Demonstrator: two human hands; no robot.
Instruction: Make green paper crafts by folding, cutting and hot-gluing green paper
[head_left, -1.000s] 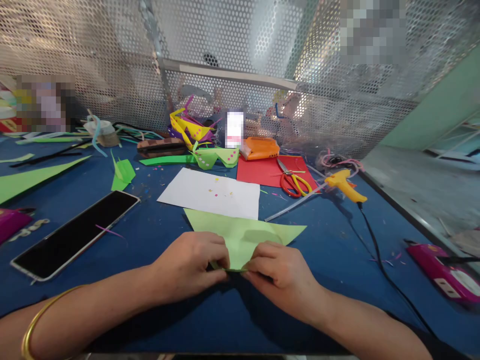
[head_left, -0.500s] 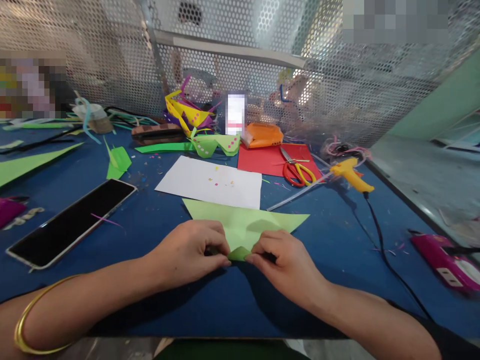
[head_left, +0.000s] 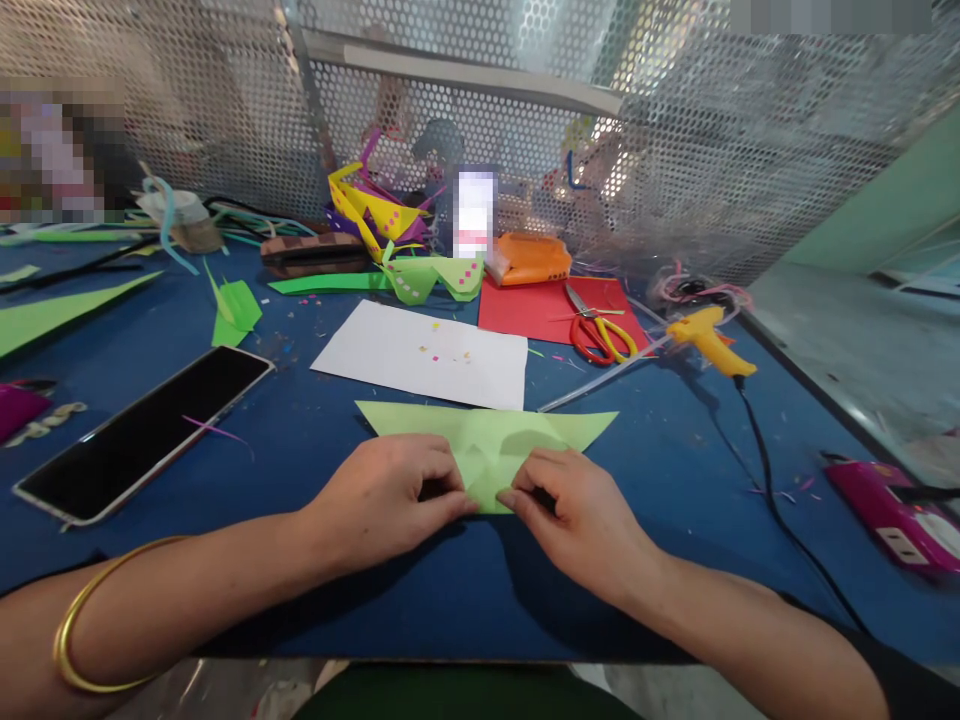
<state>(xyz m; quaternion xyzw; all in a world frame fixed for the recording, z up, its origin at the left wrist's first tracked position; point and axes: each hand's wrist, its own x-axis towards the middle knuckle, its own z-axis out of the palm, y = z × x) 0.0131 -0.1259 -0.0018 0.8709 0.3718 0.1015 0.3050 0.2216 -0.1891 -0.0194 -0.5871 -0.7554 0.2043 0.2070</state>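
Note:
A light green sheet of paper (head_left: 487,440) lies in front of me on the blue table, its straight long edge away from me and pointed corners at both sides. My left hand (head_left: 409,490) pinches its near edge from the left, thumb and fingers together. My right hand (head_left: 574,510) pinches the same edge a little further right. Between the thumbs a short stretch of the edge shows, with a crease just above it. Just beyond the paper, a white sheet (head_left: 420,350) carries several tiny coloured scraps.
Red-and-yellow scissors (head_left: 604,335) rest on red paper (head_left: 517,310). A yellow glue gun (head_left: 712,340) trails its cord at right, near a magenta power strip (head_left: 885,510). At left lies a black phone (head_left: 150,435). Green paper glasses (head_left: 435,277) stand further back.
The darker folded flap at the near edge no longer shows; that edge now looks flat and pale. Both hands keep their pinch. The view has tilted slightly.

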